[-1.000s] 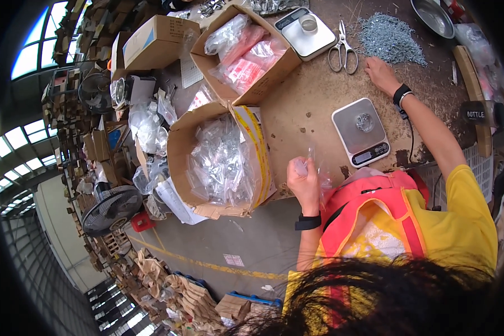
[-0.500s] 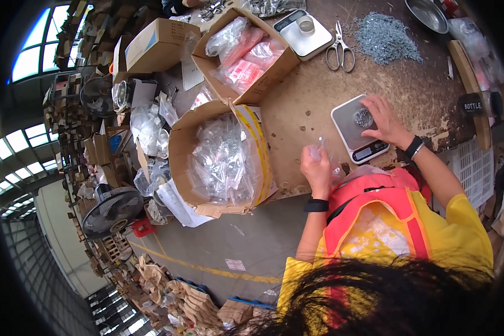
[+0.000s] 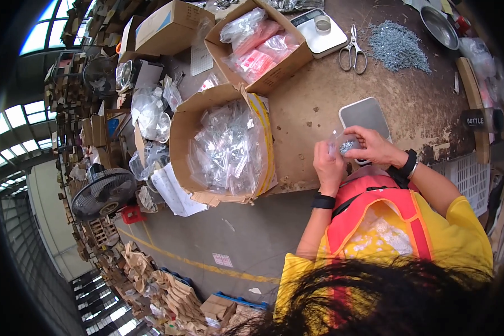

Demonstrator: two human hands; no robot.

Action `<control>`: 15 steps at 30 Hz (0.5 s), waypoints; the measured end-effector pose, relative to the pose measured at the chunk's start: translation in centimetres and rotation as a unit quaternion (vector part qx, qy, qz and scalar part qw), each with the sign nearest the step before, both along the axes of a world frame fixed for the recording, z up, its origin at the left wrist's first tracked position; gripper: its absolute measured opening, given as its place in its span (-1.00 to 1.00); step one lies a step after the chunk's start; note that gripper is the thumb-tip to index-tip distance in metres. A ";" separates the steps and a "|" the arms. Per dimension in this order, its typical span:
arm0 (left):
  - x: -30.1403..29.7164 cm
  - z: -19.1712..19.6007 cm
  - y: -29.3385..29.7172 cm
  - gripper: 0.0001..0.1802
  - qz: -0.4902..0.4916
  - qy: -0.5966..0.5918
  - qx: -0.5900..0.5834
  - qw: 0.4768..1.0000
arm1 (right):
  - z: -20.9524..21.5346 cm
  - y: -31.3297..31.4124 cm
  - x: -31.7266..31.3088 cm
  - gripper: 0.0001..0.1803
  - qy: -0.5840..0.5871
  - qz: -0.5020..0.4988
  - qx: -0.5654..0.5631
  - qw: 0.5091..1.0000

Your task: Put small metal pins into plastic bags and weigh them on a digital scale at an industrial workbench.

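My left hand (image 3: 327, 166) pinches a small clear plastic bag (image 3: 334, 143), its fingers closed near the bag's mouth. Held in my right hand (image 3: 374, 147) is a small round cup (image 3: 348, 147) with shiny metal screws in it, tilted against the bag. Whether any screws are inside the bag cannot be made out. Just beyond both hands lies a white digital scale (image 3: 365, 116), its plate bare and its display mostly covered by my right hand. A loose pile of silvery screws (image 3: 400, 46) sits farther back on the worktable (image 3: 313, 106).
Left of my hands stands an open carton (image 3: 266, 140) full of filled clear bags. Behind it, another carton (image 3: 285, 70) holds red and clear bags. A second scale (image 3: 319, 39) carries a cup, beside scissors (image 3: 353, 53). A metal bowl (image 3: 439, 28) is far right.
My right hand has lifted the cup of screws off the scale and brought it left and nearer, up to the bag in my left hand. The view has shifted slightly.
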State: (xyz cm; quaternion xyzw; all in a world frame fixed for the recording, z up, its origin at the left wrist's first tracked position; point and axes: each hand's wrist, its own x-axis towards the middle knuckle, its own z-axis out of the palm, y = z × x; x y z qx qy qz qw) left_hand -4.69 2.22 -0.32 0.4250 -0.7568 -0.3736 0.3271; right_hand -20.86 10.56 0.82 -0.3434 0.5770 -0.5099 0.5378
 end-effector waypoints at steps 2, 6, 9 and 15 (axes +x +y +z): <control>0.1 0.2 -0.1 -0.92 -0.035 0.020 0.001 0.999 | 0.5 -0.6 -0.9 -0.38 0.127 0.056 0.046 0.989; 0.4 0.9 -0.3 -0.93 -0.027 0.027 0.041 0.998 | 2.6 -1.4 -1.6 -0.42 0.217 0.075 0.033 0.973; 0.7 0.9 -0.1 -0.92 -0.019 0.061 0.142 0.988 | 3.1 -1.7 -1.7 -0.43 0.299 0.076 -0.024 0.951; 1.2 0.8 -0.1 -0.89 -0.043 0.053 0.210 0.975 | 2.9 -3.2 -1.7 -0.39 0.419 0.103 -0.028 0.902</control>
